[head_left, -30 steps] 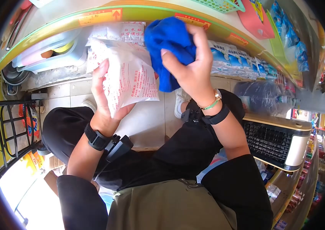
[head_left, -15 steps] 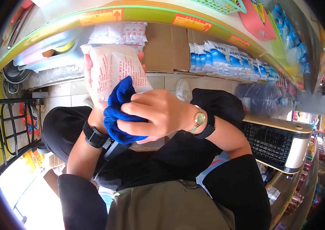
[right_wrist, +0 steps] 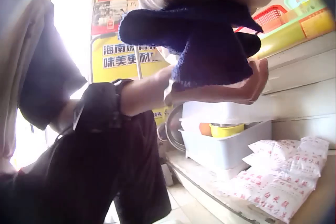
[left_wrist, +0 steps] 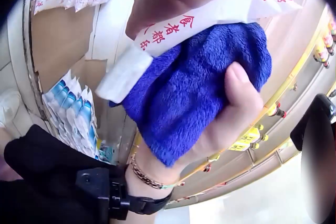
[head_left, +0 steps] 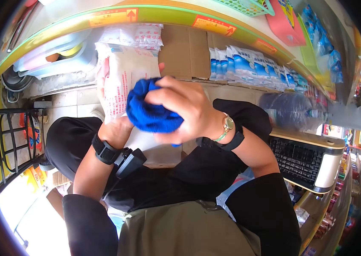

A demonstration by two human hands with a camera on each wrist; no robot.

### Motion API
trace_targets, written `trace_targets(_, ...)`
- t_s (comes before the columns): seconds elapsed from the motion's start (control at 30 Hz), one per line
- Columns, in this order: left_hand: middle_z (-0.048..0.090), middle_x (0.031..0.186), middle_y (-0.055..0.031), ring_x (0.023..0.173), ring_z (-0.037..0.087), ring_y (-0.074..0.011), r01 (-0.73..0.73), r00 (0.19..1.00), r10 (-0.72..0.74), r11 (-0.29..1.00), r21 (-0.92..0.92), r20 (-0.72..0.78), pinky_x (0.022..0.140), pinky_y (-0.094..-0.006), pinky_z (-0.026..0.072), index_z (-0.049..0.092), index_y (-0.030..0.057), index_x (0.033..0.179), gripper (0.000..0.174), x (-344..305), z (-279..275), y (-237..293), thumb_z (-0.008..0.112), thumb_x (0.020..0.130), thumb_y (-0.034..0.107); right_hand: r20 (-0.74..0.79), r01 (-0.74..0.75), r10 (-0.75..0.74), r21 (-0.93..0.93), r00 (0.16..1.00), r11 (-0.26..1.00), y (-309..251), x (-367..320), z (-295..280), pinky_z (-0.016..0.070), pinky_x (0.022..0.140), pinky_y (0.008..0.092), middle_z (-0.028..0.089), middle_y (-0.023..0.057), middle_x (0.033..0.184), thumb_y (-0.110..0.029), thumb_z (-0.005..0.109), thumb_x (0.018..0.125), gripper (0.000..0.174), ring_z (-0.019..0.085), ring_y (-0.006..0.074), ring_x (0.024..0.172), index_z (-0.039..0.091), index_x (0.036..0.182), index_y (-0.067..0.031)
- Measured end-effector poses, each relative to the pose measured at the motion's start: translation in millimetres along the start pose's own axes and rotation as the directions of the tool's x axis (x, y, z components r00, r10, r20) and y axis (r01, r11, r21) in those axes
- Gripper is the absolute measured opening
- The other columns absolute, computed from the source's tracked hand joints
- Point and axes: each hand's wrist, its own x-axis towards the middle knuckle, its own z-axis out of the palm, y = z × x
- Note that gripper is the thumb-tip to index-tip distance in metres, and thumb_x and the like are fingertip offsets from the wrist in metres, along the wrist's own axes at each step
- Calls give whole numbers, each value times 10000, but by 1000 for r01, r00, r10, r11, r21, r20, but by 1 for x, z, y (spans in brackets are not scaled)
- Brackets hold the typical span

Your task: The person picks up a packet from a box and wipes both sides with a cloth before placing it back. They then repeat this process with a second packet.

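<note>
A white plastic bag with red print (head_left: 131,70) lies in my left hand (head_left: 118,130), whose fingers grip it from behind and at its sides. Bunched in my right hand (head_left: 189,106) is a blue cloth (head_left: 153,113), held over the bag's lower right edge. The left wrist view has the cloth (left_wrist: 199,77) against the bag (left_wrist: 226,11), with my right thumb lying on the cloth. In the right wrist view the dark cloth (right_wrist: 210,56) covers part of my left hand (right_wrist: 220,94).
On the low shelf are stacked white bags (head_left: 148,36), cardboard (head_left: 184,53), blue-and-white packets (head_left: 248,64) and a plastic tub (head_left: 57,64). A black rack (head_left: 16,145) stands left; wrapped bottles (head_left: 287,109) and a cream-and-black appliance (head_left: 304,160) are right.
My right hand first brought the cloth from over the shelf down and left to the bag, then moved it slightly up and right. The bag has shifted and tilted in my left hand.
</note>
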Motion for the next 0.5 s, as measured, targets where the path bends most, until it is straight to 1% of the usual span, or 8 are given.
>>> trace_targets(0.03,495,1166,-267,1039,523,-372,-27,992,31,999,36,-122,912,-457,429,375,-11,1267,758,-3,0,0,436,815,594,35,13,-14,37,999,999,-3,0,0,481,551,329,564,114,872,-273,750,540,465,587,264,645,592,920,-57)
trace_targets(0.13,488,1169,-283,1024,525,-374,46,999,-46,998,-39,-3,871,-459,453,374,-13,1270,795,-4,9,6,459,791,615,102,71,-75,39,992,997,-5,0,-5,466,535,319,562,109,827,-316,742,544,483,573,264,631,594,910,-36)
trace_targets(0.2,482,1182,-279,1018,529,-368,12,1000,-13,997,-73,-19,884,-459,444,375,4,1277,786,-5,16,6,468,787,611,-12,33,-32,60,999,998,6,6,-20,467,584,310,571,119,828,-293,727,576,453,575,255,671,589,894,-1)
trace_targets(0.23,457,1232,-258,1087,499,-356,-34,985,17,995,-96,-172,915,-466,421,346,30,1310,795,-6,16,6,470,785,613,-64,8,-6,17,998,1000,14,9,-31,466,666,297,586,118,858,-260,713,617,454,577,219,736,567,935,30)
trace_targets(0.33,456,1283,-163,1179,440,-299,155,952,-83,961,-228,296,969,-443,372,357,53,1322,764,-6,19,4,460,794,595,-356,-311,378,232,854,922,26,10,-41,477,731,289,603,85,895,-171,732,640,432,573,153,784,549,985,15)
trace_targets(0.37,456,1283,-163,1179,440,-299,157,951,-85,961,-227,298,969,-443,372,357,53,1322,764,-8,24,4,460,794,595,-385,-309,390,256,836,916,28,12,-40,476,730,292,602,83,893,-163,727,643,419,573,153,793,550,981,10)
trace_targets(0.43,443,1292,-169,1178,440,-308,36,993,-45,996,-86,-111,981,-433,361,353,44,1324,752,-13,38,2,442,801,578,-360,-304,358,200,861,931,28,12,-38,475,728,295,599,87,885,-165,725,641,412,578,164,799,552,975,2)
trace_targets(0.5,431,1300,-173,1185,430,-315,33,999,-36,994,-102,-28,987,-439,352,346,44,1327,738,-10,37,3,435,807,560,-228,-296,307,83,924,952,24,5,-28,469,711,300,579,114,868,-189,730,611,432,578,221,766,555,964,-12)
